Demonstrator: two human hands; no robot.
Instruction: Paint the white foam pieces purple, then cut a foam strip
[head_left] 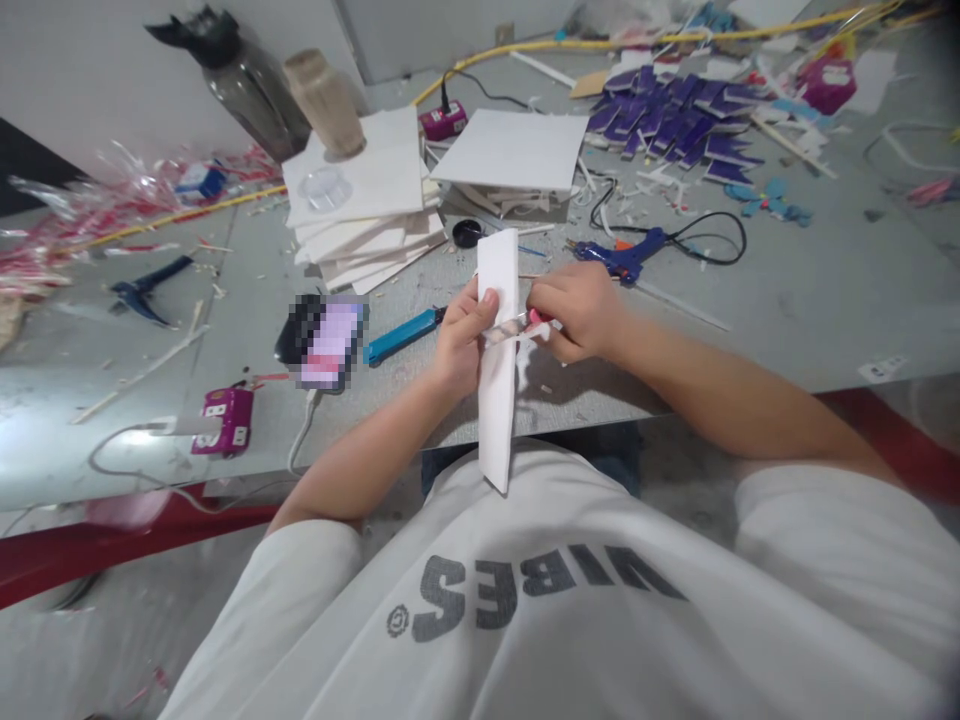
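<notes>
A long white foam board strip (498,400) stands almost lengthwise over the table's front edge, its near end above my shirt. My left hand (463,340) is closed around its left side, thumb lying on the face. My right hand (574,310) is closed on a small tool with a pink end (535,317) and a flat, shiny blade-like part (506,328) that crosses the strip at mid-length. Its exact kind is blurred. A thin white shaving (534,332) hangs by the right fingers. Just left of my left hand lies a blue cutter knife (405,335).
White boards (360,235) are stacked behind, with a brown bottle (326,105) on top. A blue glue gun (619,258) with a black cord lies beyond my right hand. Purple pieces (675,120) are heaped at the back right. A phone (330,340) lies left.
</notes>
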